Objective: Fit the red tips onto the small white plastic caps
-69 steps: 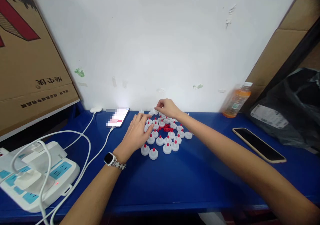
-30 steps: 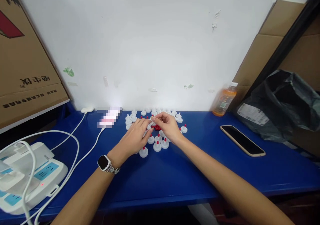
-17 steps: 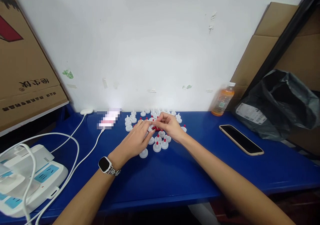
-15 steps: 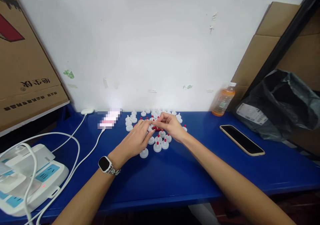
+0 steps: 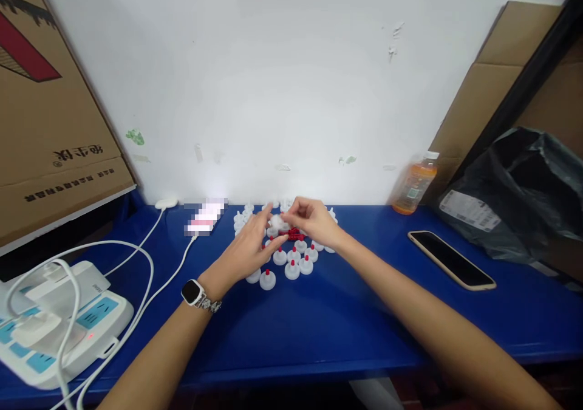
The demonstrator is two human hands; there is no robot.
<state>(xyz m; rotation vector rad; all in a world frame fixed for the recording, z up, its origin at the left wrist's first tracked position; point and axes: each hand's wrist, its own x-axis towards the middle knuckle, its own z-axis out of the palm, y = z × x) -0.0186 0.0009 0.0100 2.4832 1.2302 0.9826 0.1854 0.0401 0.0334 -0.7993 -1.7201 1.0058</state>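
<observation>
My left hand hovers over the white caps with its thumb and fingers spread apart. My right hand is closed in a pinch at a white nozzle cap, blurred by motion, between the two hands. Under the right fingers lies a small pile of red tips. In front of the hands, several white nozzle caps with red tips stand upright, the nearest one a little apart. More white nozzle caps stand behind, partly hidden by the hands.
On the left are a white power strip with cables and a lit, pixelated device. To the right stand an orange drink bottle, a phone and a dark plastic bag. A wall closes off the back of the blue table.
My left fingers have spread apart from the white nozzle cap they were around. My right hand stays pinched. The whole view has shifted slightly.
</observation>
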